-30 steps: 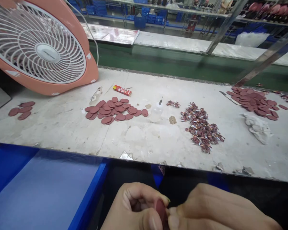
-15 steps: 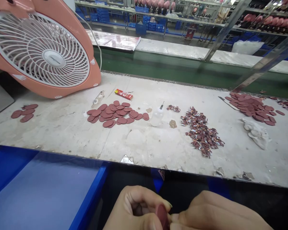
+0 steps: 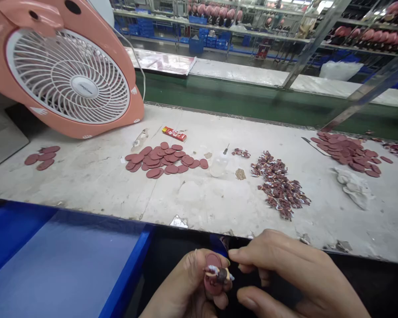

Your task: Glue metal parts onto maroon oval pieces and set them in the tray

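Note:
Low in the head view, my left hand (image 3: 185,280) is closed on a dark red oval disc (image 3: 213,259), held between thumb and fingers. A small brown, white and tan figure (image 3: 221,275) lies against the disc's face. To the right, my right hand (image 3: 292,271) has its thumb and index finger apart with nothing between them, close to the disc but not touching it. On the bench above are a pile of similar oval discs (image 3: 155,161), a clear needle-tipped bottle (image 3: 219,165) and a heap of small brown figures (image 3: 280,185).
A pink fan (image 3: 82,86) stands at the left of the bench (image 3: 192,198). A red and yellow packet (image 3: 174,133), a crumpled white cloth (image 3: 353,187) and another disc pile (image 3: 348,150) lie on it. Below left is a blue bin (image 3: 129,274).
My right hand has drawn away from the disc, and its fingers have opened. My left hand has turned the disc, so its face and the small figure now show.

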Demonstrator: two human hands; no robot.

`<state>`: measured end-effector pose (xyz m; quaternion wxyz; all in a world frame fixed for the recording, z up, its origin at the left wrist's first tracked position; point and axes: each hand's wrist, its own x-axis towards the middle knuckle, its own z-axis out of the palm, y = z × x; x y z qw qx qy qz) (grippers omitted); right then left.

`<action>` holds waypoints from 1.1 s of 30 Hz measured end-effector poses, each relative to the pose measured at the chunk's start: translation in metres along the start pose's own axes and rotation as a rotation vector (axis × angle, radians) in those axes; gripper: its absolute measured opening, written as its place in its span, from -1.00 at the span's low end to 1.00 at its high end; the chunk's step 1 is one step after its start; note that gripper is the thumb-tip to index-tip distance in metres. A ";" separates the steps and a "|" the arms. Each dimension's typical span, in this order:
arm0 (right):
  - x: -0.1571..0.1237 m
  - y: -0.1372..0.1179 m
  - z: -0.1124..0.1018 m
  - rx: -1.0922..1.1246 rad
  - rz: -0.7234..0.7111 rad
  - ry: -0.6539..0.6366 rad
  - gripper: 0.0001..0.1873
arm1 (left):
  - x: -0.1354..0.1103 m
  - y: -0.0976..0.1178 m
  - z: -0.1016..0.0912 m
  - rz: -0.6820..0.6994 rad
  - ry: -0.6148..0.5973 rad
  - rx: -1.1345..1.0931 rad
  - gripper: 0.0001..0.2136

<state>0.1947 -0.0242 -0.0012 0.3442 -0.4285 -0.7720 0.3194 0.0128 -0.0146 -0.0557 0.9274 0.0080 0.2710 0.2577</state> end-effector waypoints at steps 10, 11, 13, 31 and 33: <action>0.008 0.003 0.013 0.009 0.096 -0.102 -0.85 | 0.003 -0.007 -0.011 0.110 0.055 0.116 -0.63; 0.008 0.004 0.014 0.021 0.086 -0.101 -0.85 | 0.003 -0.007 -0.011 0.117 0.055 0.130 -0.62; 0.009 0.005 0.016 0.038 0.055 -0.081 -0.85 | 0.003 -0.005 -0.012 0.128 0.035 0.160 -0.54; 0.043 0.017 0.097 -0.484 -0.476 0.362 -0.75 | -0.016 0.013 -0.022 0.865 0.701 0.455 -0.64; 0.040 0.011 0.100 -0.519 -0.434 0.304 -0.75 | -0.023 0.017 -0.030 0.881 0.734 0.442 -0.63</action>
